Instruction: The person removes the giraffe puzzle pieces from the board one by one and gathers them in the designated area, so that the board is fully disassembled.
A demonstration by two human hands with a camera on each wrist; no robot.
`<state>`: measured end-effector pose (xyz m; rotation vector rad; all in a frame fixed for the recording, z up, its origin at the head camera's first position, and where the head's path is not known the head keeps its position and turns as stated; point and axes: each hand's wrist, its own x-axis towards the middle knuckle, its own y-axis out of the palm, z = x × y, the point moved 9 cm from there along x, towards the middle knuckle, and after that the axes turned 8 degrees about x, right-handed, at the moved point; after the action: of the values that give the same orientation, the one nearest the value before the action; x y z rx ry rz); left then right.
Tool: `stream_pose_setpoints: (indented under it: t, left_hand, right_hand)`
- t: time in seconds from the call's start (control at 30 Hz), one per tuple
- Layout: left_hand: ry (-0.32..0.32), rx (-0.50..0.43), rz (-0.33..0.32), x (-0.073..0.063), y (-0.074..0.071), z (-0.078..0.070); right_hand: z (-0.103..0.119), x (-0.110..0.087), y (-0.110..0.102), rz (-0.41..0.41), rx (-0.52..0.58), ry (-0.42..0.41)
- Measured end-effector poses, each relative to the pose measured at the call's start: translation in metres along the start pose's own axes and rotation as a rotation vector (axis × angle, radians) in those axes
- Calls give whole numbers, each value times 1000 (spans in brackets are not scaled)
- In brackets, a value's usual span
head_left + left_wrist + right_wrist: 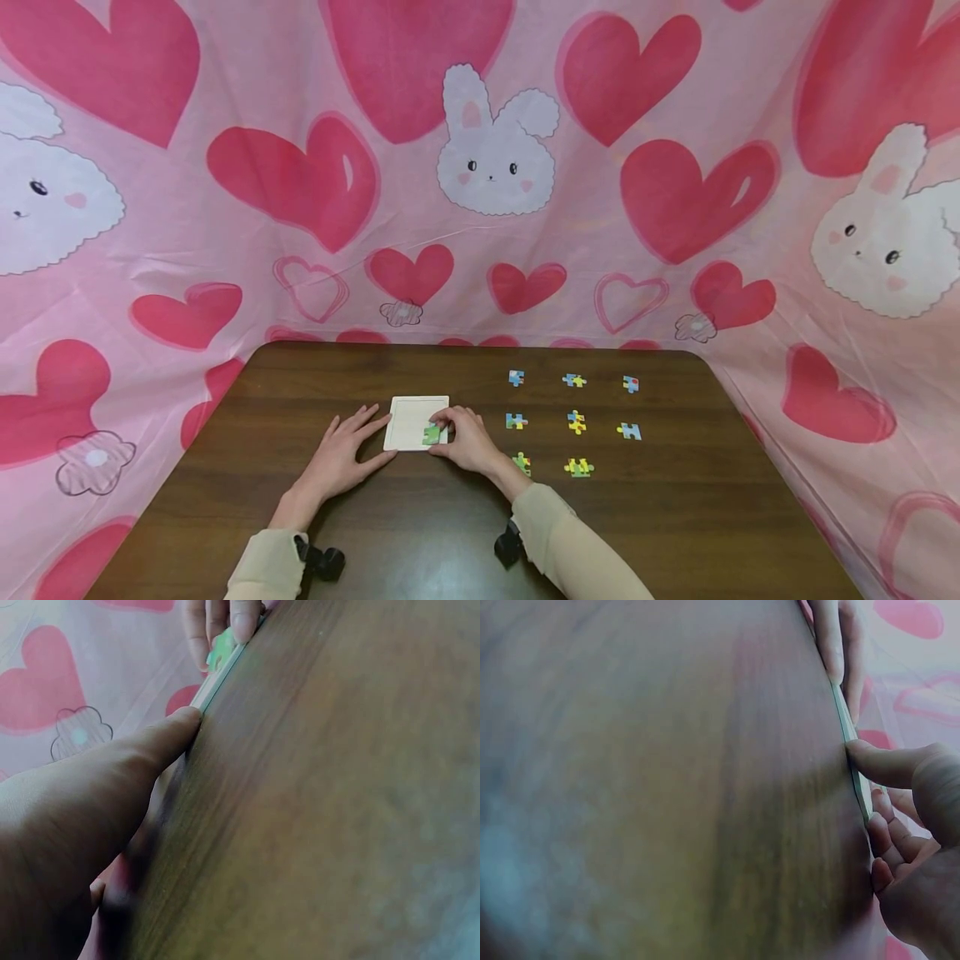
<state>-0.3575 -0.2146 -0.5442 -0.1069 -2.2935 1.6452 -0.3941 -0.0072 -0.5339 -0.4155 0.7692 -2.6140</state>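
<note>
A white puzzle tray (408, 414) with a raised rim lies on the table in the head view. My left hand (343, 454) is at its left side, fingers spread and fairly straight, with index finger and thumb touching the rim. Over the tray's right side, my right hand (467, 440) has curled fingers and holds a green jigsaw piece (431, 435) at the near right corner. Its thumb is by the tray's front rim. The left wrist view shows the green piece (221, 646) under the right fingers, slightly tilted. In the right wrist view the right hand (907, 817) hides the piece.
Several loose jigsaw pieces lie in rows to the right of the tray, among them a blue-yellow one (574, 381) and a green-yellow one (579, 467). One green piece (522, 463) is close to the right forearm. A pink heart-patterned cloth (480, 242) hangs behind the brown table (337, 367).
</note>
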Motion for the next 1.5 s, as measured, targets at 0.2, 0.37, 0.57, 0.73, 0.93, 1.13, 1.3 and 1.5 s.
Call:
stream_pose_setpoints:
  t: [0.2,0.37,0.57,0.73,0.93,1.13,1.3,1.5]
  left_hand:
    - [-1,-4,-6,0,1,1]
    - [0,-9,-7,0,1,1]
    - [1,-15,-15,1,0,0]
    - [1,-20,-15,2,-1,-1]
    - [1,-27,-9,1,-2,-2]
    - [2,-32,-8,0,-1,-1]
    - [-1,-30,-2,0,1,1]
    - [4,-27,-13,1,-2,2]
  right_hand:
    - [-1,0,-1,-12,44,2]
    - [-1,0,-4,-19,130,-8]
    - [1,2,-14,-4,272,-49]
    - [3,-1,-30,25,382,-59]
    - [5,-11,-54,49,451,-63]
    - [0,-25,-79,52,449,-60]
    - [-8,-39,-99,47,429,-36]
    - [-16,-53,-125,22,429,-66]
